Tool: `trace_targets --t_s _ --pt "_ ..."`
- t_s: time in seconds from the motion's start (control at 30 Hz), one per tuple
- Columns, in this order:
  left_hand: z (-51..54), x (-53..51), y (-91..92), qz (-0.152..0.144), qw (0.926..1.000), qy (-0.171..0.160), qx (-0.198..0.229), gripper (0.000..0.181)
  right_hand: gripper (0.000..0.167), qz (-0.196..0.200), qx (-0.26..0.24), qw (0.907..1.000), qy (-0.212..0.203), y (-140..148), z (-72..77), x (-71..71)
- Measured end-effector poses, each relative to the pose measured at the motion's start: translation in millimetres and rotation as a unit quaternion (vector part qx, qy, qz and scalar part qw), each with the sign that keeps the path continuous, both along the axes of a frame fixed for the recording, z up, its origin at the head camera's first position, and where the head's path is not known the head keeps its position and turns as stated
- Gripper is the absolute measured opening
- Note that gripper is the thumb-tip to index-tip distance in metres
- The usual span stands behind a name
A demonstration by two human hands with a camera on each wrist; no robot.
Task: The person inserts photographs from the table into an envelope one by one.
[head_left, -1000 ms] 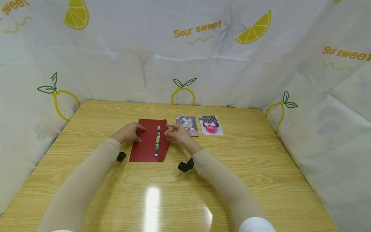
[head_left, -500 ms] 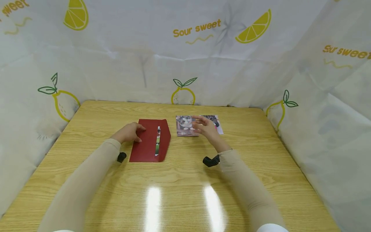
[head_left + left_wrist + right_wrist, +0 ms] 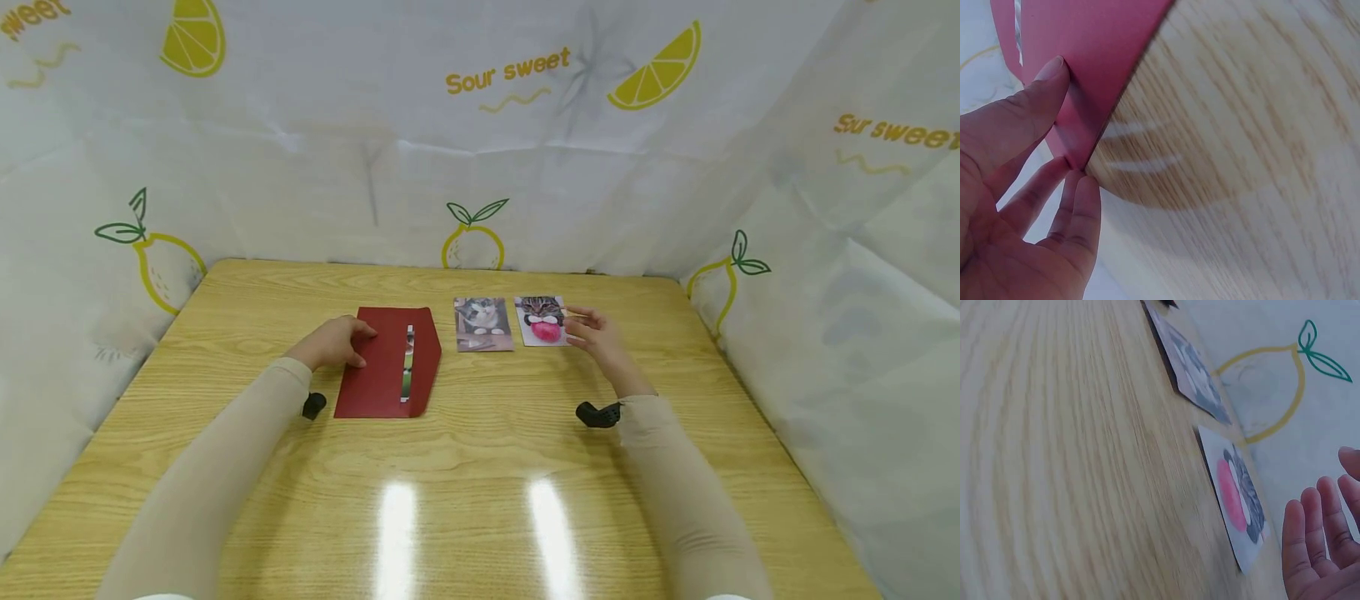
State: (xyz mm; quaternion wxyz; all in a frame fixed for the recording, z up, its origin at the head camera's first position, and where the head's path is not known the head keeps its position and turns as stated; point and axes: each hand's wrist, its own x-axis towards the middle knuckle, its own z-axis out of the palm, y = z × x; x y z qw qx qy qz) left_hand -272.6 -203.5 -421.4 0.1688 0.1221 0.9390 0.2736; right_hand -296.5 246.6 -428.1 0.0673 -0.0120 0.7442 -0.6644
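Note:
A red envelope (image 3: 372, 375) lies on the table with its flap open to the right; a strip of a picture shows through near the flap. My left hand (image 3: 335, 342) holds its left edge, and in the left wrist view the thumb (image 3: 1054, 69) lies on the red paper with the other fingers at its edge. Two cat photos lie to the right: a grey-and-white cat photo (image 3: 483, 323) and a tabby cat photo (image 3: 542, 321) with a pink ball. Beside the tabby photo's right edge is my right hand (image 3: 603, 343), fingers spread and holding nothing; whether they touch it I cannot tell.
The wooden table (image 3: 480, 467) extends in front of the envelope and photos. A white lemon-print cloth (image 3: 337, 167) hangs behind and at both sides. Black wrist devices (image 3: 597, 414) sit under the wrists.
My right hand has moved right from the envelope flap, over the grey-and-white cat photo, to the tabby photo's right side. The left hand and envelope have stayed in place.

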Motion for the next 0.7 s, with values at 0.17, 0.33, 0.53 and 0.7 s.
trace_targets --t_s 0.17,0.33,0.53,0.7 --pt "0.8 0.4 -0.7 -0.002 1.0000 0.001 0.003 0.054 0.051 -0.014 0.012 0.9997 -0.018 16.3 1.1 -3.4" --pt "0.5 0.8 -0.5 -0.001 1.0000 0.000 0.002 0.054 0.054 -0.018 0.041 0.9984 -0.035 21.8 -1.6 -8.9" --pt "0.9 1.0 -0.2 0.001 1.0000 -0.003 0.001 0.054 0.059 -0.010 0.101 0.9914 -0.082 21.9 -8.7 -18.9" --pt "1.8 1.4 0.2 0.002 1.0000 -0.005 -0.001 0.054 0.061 -0.014 0.145 0.9827 -0.115 20.0 -12.1 -25.5"
